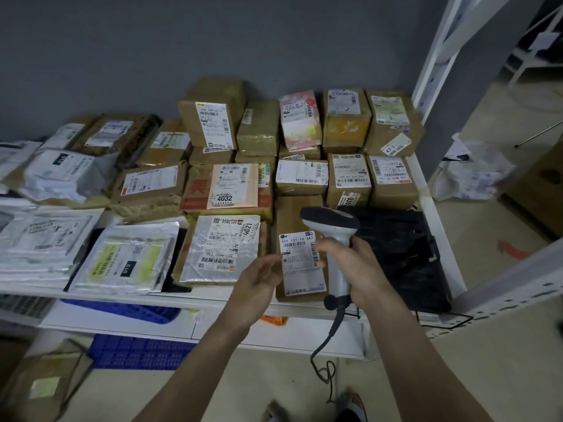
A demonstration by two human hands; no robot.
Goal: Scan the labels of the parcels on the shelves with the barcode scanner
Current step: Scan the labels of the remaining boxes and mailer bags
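From the head camera, the right hand [356, 263] is wrapped around the handle of the grey and white barcode scanner [335, 239]. The scanner sits just above a long brown cardboard parcel with a white label [300, 263] at the front of the white metal shelf [170, 300]. The left hand [259, 278] has loose, relaxed fingers touching the left edge of that parcel. Beside the parcel on its left lies a silver foil parcel marked 4021 [222, 248].

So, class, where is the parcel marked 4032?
In the head view, the parcel marked 4032 lies mid-shelf, directly behind the silver parcel marked 4021.
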